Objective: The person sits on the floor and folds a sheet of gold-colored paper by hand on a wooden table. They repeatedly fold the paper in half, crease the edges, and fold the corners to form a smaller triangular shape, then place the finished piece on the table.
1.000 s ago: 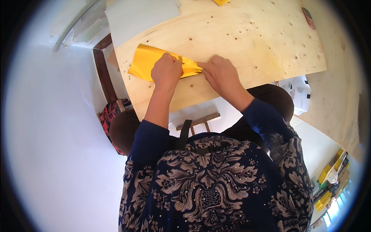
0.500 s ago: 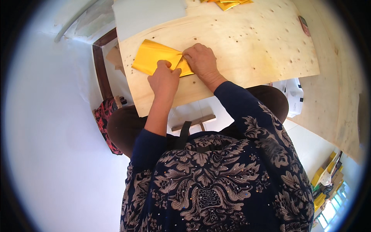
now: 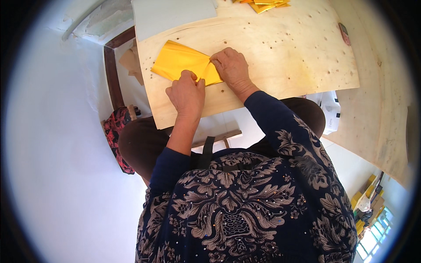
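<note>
A shiny gold sheet of paper (image 3: 176, 60), partly folded, lies aslant on the plywood table (image 3: 289, 57) near its front left corner. My left hand (image 3: 187, 94) is closed at the paper's near edge, its thumb and fingers pinching the sheet where it creases. At the right end, my right hand (image 3: 232, 70) has its fingers bent together on the paper's far corner. Creases run between the two hands. Fingers cover part of the folded end, so the exact shape of the fold there is hidden.
Pale grey sheets (image 3: 171, 18) lie at the table's far left. More folded gold pieces (image 3: 265, 4) are at the far edge. A small dark red object (image 3: 344, 34) rests near the right edge. Beneath the table are a white package (image 3: 331, 114) and a wooden bar (image 3: 228, 136).
The folded right end of the gold paper has shifted under my fingers, and the gap along its flap has narrowed. Both hands keep their grip; the whole view has moved slightly.
</note>
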A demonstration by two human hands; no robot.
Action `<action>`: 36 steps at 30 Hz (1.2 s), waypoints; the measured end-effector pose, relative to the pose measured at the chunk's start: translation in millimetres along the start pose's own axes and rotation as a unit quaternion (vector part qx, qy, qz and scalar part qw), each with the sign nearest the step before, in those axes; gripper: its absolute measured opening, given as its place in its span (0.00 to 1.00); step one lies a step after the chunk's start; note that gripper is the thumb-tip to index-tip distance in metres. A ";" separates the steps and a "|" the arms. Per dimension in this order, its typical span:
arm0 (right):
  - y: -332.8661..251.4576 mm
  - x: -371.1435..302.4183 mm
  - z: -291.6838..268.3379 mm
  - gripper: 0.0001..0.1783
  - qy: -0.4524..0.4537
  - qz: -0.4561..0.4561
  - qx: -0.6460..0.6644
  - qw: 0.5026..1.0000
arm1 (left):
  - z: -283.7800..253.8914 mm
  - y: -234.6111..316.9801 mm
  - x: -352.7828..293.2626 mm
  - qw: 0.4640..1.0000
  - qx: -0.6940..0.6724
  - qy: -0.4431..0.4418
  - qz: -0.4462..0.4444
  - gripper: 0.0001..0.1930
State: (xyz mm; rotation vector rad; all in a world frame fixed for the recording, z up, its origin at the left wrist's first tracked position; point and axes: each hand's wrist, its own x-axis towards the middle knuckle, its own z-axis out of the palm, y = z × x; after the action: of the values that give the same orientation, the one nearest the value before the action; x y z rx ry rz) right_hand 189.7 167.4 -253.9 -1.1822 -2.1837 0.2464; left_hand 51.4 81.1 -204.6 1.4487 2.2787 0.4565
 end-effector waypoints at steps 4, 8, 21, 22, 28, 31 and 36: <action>-0.4 0.2 0.6 0.04 0.007 -0.004 0.001 1.000 | 1.5 -4.4 1.9 0.999 -0.040 0.000 -0.019 0.12; -0.2 0.6 0.6 0.05 0.014 -0.004 0.024 1.000 | 3.4 -8.9 1.8 0.998 -0.058 0.006 -0.003 0.12; -1.1 0.4 1.5 0.06 0.002 0.002 -0.004 1.000 | 33.2 -10.0 -36.5 0.947 0.113 0.027 0.298 0.29; -1.0 0.3 1.7 0.06 0.006 -0.003 -0.005 1.000 | 32.5 -14.9 -40.1 0.953 0.115 0.030 0.278 0.33; -2.6 -1.1 1.8 0.06 -0.006 0.005 -0.002 1.000 | 20.0 -44.4 -52.8 0.953 0.137 0.043 0.265 0.33; -2.9 -1.2 0.6 0.06 -0.004 0.005 0.007 1.000 | 14.5 -45.6 -56.1 0.954 0.141 0.045 0.259 0.33; -2.3 -0.7 1.7 0.05 -0.004 0.010 0.010 1.000 | 3.1 -34.2 -56.5 0.955 0.168 0.008 0.245 0.34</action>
State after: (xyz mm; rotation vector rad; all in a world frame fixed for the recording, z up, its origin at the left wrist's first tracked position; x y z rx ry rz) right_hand 187.4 165.8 -254.6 -1.1933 -2.1719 0.2817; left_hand 47.9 15.8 -214.6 2.2033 2.0632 0.2186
